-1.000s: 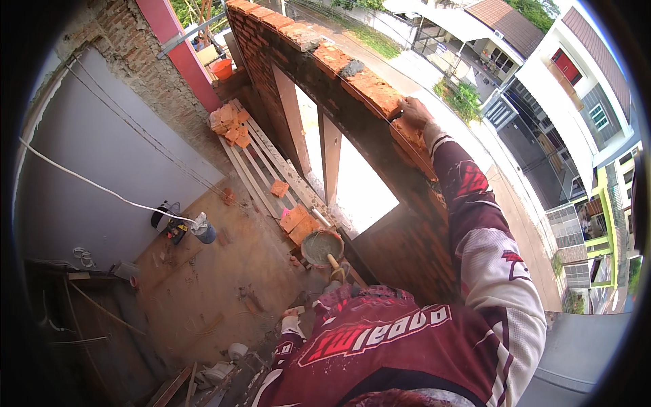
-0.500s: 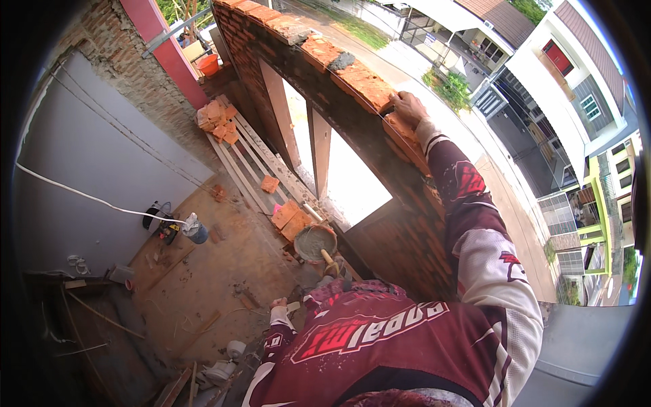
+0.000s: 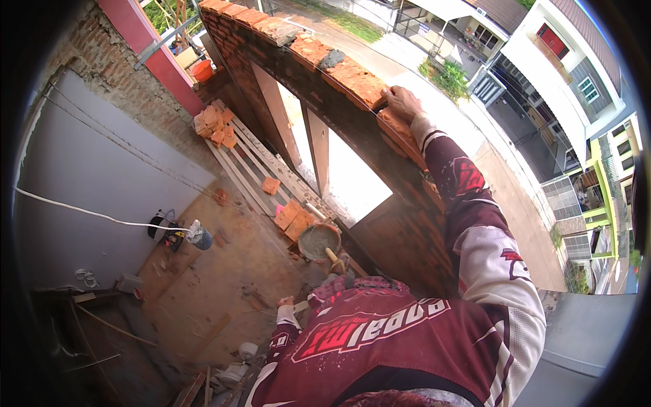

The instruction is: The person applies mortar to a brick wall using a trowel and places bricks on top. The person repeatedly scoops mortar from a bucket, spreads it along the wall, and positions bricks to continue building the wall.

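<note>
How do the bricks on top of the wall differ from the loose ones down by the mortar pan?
The top-course bricks lie end to end in a row, with the right hand resting on them; the loose floor bricks lie scattered flat beside the mortar pan, untouched. The top course sits in full sun and has a grey mortar dab on it; the floor bricks are in shade. Both are orange-red clay bricks.

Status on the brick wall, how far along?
Done: wall laid up around the opening, top course set further along. In hand: right hand rests on the end brick; left hand hangs low. Left: loose bricks and a mortar pan wait below.
</note>
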`<state>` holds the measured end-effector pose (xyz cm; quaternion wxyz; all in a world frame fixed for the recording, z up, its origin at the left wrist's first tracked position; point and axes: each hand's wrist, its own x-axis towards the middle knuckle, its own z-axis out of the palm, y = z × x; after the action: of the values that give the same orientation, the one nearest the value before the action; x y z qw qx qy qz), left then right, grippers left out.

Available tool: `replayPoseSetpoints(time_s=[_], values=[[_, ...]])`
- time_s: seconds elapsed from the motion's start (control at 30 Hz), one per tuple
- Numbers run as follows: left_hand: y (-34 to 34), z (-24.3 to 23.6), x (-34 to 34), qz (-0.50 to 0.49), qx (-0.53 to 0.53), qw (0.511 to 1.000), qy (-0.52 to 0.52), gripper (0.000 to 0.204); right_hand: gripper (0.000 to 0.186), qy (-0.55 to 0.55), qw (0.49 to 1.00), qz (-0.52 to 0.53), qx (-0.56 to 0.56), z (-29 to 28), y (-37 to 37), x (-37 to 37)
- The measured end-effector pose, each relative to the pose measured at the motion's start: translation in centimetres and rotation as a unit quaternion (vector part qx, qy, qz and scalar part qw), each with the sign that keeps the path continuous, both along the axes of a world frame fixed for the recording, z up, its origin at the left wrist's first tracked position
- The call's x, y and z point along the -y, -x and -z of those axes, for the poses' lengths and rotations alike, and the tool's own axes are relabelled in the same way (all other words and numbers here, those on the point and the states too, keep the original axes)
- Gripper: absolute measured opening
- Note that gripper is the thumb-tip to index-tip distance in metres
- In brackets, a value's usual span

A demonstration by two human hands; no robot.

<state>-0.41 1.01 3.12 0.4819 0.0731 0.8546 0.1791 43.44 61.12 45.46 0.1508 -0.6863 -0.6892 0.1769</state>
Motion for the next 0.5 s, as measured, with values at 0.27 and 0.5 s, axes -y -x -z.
replayPoseSetpoints(time_s=[0.27,0.5], values=[[1.6,-0.3,-1.2,0.049,-0.007,0.998,-0.033,0.032,0.064,-0.110,0.988,0.091,-0.057,-4.3,2.6,2.8],[2.9,-3.7,-5.6,0.184,0.007,0.982,-0.038,0.037,0.036,-0.349,0.864,-0.234,-0.278,-3.6,6.6,23.2]])
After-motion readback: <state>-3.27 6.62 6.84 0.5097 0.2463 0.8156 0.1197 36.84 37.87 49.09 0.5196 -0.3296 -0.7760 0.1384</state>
